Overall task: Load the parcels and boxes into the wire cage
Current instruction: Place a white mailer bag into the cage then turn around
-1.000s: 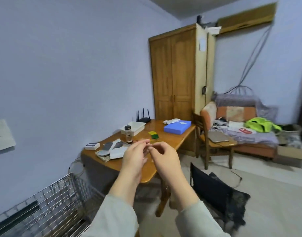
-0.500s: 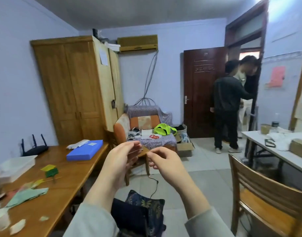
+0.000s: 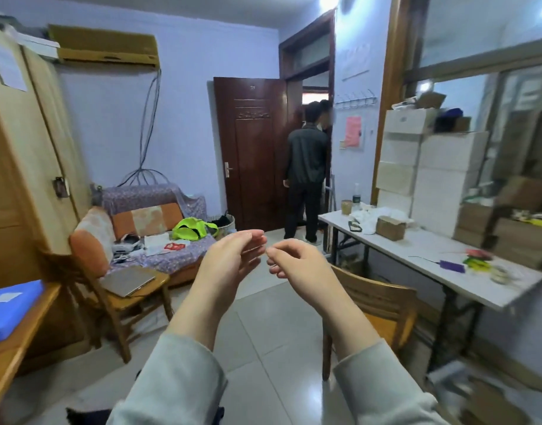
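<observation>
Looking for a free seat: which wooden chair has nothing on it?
The wooden chair by the white table is bare; the other wooden chair holds a grey laptop.
</observation>
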